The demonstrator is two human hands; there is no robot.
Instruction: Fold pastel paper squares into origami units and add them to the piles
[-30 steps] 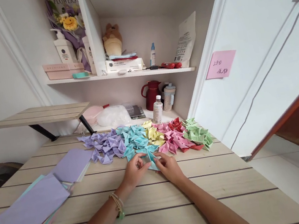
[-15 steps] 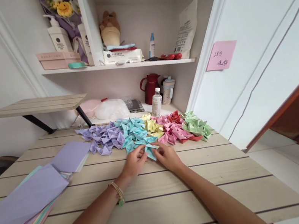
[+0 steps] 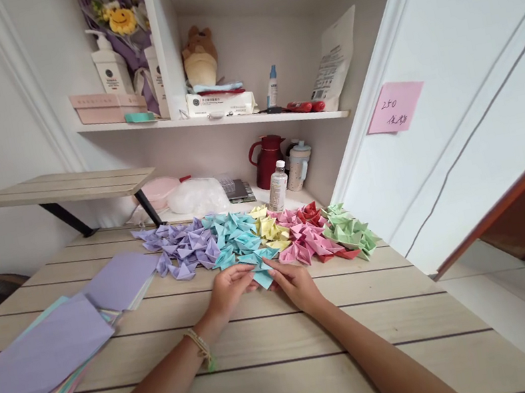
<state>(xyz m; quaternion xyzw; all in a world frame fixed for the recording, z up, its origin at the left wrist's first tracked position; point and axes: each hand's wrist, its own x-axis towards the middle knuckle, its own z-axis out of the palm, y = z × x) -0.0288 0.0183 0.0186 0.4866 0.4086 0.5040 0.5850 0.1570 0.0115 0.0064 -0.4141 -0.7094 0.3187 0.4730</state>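
Between my two hands is a folded piece of light blue paper, held just above the slatted table. My left hand pinches its left side, fingers closed. On the other side my right hand grips the paper with thumb and fingers. Right behind it lie light blue paper boats in a cluster. Purple paper boats are to their left; yellow boats, pink boats and green boats spread out to the right, with some red ones among the pink.
Stacked coloured paper sheets and purple squares lie on the left of the table. A small raised shelf stands at the back left. Behind the boats are a plastic bottle, a red jug and a tumbler.
The camera view has shifted slightly. Both hands still hold the blue paper, with the fingers moved a little and the paper's lower part now lying differently between them.
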